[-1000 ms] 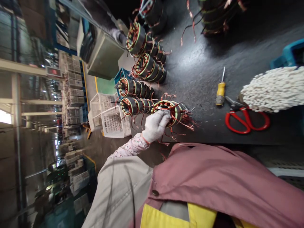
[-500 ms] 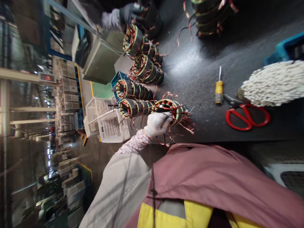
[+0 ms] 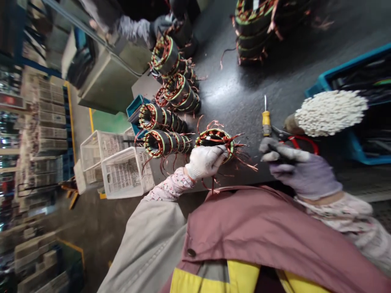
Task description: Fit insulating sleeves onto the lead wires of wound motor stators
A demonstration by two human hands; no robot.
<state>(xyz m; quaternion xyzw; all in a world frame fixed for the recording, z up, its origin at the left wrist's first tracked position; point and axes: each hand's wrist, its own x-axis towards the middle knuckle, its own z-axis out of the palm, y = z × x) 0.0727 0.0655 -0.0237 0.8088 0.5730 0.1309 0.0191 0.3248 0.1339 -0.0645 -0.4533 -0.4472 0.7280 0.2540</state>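
My left hand (image 3: 206, 160), in a white glove, is closed at the near rim of a motor stator (image 3: 215, 136). This stator has a ring of copper windings edged in light green, with loose copper wire ends sticking out towards the right. My right hand (image 3: 301, 173), in a lavender and grey glove, is in the air over the table's front edge. Its fingers are curled around a small black piece (image 3: 285, 152), whose kind I cannot make out. Just beyond those fingers lie red-handled scissors (image 3: 313, 144), partly hidden, and a yellow-handled screwdriver (image 3: 266, 122).
Rows of stators (image 3: 166, 142) stand to the left, and more stators (image 3: 253, 32) at the back. A bundle of white sticks (image 3: 332, 114) lies by a blue bin (image 3: 324, 77) containing black pieces. A co-worker's gloved hand (image 3: 160, 28) touches a stator at the far left. White crates (image 3: 122, 173) stand beyond the table.
My right hand has come into view from the right, holding the black piece. The view has shifted, showing more of the blue bin. My left hand stays at the stator.
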